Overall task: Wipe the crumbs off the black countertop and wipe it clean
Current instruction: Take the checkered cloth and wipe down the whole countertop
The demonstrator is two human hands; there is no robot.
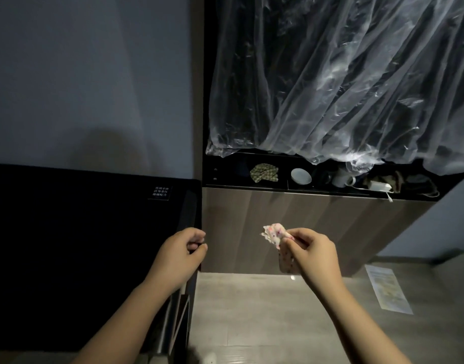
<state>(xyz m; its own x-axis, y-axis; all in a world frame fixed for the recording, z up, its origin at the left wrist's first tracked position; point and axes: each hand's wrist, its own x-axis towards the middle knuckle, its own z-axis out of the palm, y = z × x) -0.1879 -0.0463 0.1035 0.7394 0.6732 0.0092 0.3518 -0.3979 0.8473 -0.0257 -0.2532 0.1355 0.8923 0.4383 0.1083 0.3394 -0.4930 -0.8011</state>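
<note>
Noted black table at 8 o'clock (surface too dark to judge crumbs). Found right grip pinching spotted white cloth at 5 o'clock, off the table. Recorded left grip curled, fingers pressed together, at table's right edge.

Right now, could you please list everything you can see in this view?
black countertop: one, black, left
label: one, white print, on countertop
plastic sheet: one, clear, hanging upper right
patterned cloth: one, green-beige, shelf under sheet
bowl: one, white, same shelf
mug: one, white, same shelf
paper: one, pale, lower right
spotted cloth: one, white, in right hand
left hand: curled, at countertop's edge
right hand: pinching spotted cloth
</note>
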